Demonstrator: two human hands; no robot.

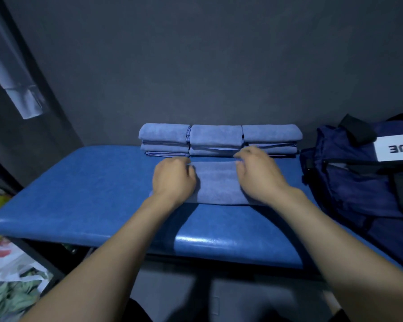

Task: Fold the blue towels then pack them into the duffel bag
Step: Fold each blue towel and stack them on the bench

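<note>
At the left edge, plastic bags [14, 268] are seen beneath the blue padded surface [84, 194]. The folded towel [216, 182] lies mid-surface, its far corners pinched by the left hand [173, 176] and the right hand [258, 173], fingers curled on the cloth. Behind it, the stacked towels [219, 139] are ranged against the wall. The cloth is judged soft, light and limp, best taken at corners or folded edges. At the right the duffel bag [358, 182] is set open.

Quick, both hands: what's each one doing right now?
Left hand: pinches the folded towel at its far left corner.
Right hand: pinches its far right corner.
</note>
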